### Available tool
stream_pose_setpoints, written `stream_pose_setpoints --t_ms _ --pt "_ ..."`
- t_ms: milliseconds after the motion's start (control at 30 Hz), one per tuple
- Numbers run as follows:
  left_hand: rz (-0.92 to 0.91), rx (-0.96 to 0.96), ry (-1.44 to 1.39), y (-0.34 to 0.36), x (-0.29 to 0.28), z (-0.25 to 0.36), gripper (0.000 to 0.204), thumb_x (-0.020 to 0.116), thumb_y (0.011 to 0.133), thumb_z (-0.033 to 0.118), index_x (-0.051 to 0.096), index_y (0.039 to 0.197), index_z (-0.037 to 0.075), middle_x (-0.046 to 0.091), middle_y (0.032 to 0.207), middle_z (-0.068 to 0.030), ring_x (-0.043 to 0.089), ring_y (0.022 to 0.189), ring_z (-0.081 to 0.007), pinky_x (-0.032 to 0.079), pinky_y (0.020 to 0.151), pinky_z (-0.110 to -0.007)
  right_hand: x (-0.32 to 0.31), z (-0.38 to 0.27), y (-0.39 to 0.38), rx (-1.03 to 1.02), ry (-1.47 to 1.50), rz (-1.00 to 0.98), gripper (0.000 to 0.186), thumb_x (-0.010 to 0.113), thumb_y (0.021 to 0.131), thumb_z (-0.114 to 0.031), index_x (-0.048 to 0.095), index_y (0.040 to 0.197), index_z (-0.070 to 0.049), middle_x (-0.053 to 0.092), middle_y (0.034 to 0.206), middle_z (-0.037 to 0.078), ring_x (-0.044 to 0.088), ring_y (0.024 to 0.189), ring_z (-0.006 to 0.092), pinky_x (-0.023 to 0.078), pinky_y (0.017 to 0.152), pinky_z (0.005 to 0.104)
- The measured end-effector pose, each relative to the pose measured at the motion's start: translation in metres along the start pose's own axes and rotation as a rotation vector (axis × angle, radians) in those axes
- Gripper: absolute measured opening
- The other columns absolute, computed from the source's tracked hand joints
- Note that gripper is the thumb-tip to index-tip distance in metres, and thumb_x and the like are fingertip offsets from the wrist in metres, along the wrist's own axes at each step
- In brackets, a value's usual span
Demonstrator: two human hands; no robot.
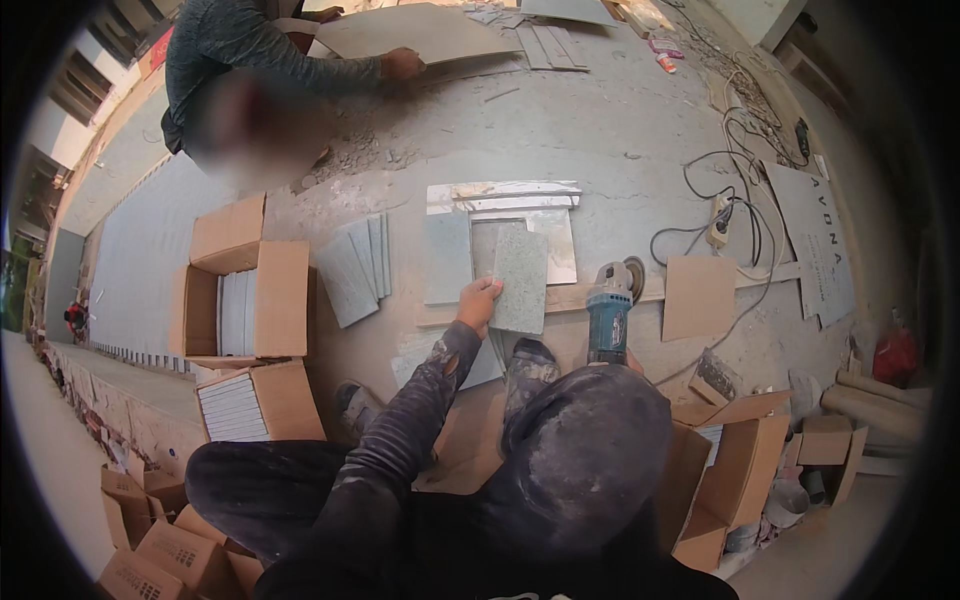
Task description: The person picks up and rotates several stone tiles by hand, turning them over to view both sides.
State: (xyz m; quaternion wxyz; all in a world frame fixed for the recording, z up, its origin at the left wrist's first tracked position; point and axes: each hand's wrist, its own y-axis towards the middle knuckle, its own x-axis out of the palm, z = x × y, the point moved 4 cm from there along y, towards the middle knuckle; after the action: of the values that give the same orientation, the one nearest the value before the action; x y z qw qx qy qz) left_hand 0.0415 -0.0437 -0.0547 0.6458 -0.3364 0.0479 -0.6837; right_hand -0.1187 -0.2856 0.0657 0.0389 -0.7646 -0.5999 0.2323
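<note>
One grey-green tile (520, 275) in the left hand (483, 300), digits clamped on its left edge. Tile is mid-floor (620, 180), over the near edge of a group of pale pieces (447, 258), partly covering a dark rectangular gap among them. Whether it rests or is raised: cannot tell.

Right hand (632, 361) at the rear of a teal angle grinder (607, 325), mostly hidden; grip closure cannot be told. Disc (636, 278) stands right of the tile, apart from it; spinning or not, unclear.

Progress, judged: unpacking only partly done. Out: several tiles fanned (350, 270) toward the floor's left edge. Packed: a row in the open carton (283, 300) just beside, more in a second carton (295, 400) nearer. Held tile: edges look straight, no cut line visible, so cutting progress cannot be confirmed.

Toward the floor's far edge, a co-worker's hand (403, 64) grips a large panel (430, 35).
</note>
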Motion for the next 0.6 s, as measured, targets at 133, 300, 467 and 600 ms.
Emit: stream_pose_setpoints --t_ms 133,300,467,600 --pt "0.036 0.066 0.143 0.041 0.008 -0.019 0.026 0.058 0.092 0.013 0.062 0.109 -0.006 0.067 0.096 -0.0095 0.062 0.081 -0.0161 0.049 0.075 -0.029 0.008 -0.041 0.007 0.121 0.241 -0.049 0.034 0.075 0.074 -0.013 0.056 0.101 -0.003 0.060 0.079 0.004 0.058 0.067 0.0117 0.049 0.063 0.0269" --pt "0.132 0.166 0.517 0.054 0.039 -0.025 0.026 0.059 0.091 0.014 0.065 0.104 -0.007 0.067 0.090 -0.0099 0.059 0.076 -0.0159 0.047 0.072 -0.030 -0.002 -0.050 0.031 0.060 0.336 0.012 0.032 0.075 0.074 -0.012 0.056 0.098 -0.003 0.059 0.078 0.002 0.057 0.065 0.0091 0.047 0.058 0.0239" --pt "0.263 0.290 0.828 0.057 0.015 -0.023 0.026 0.062 0.083 0.015 0.067 0.105 0.001 0.065 0.091 -0.0264 0.062 0.088 -0.0399 0.047 0.078 -0.045 0.020 -0.068 0.074 0.044 0.397 -0.048 0.030 0.074 0.075 -0.011 0.056 0.097 -0.003 0.060 0.078 0.002 0.058 0.065 0.0092 0.048 0.058 0.0237" --pt "0.229 0.295 1.023 0.037 0.035 -0.005 0.029 0.062 0.082 0.013 0.066 0.109 0.003 0.062 0.092 -0.0267 0.059 0.091 -0.0423 0.045 0.081 -0.047 0.028 -0.073 0.097 0.062 0.494 -0.040 0.028 0.073 0.076 -0.011 0.056 0.097 -0.003 0.060 0.079 0.003 0.059 0.064 0.0106 0.049 0.059 0.0246"
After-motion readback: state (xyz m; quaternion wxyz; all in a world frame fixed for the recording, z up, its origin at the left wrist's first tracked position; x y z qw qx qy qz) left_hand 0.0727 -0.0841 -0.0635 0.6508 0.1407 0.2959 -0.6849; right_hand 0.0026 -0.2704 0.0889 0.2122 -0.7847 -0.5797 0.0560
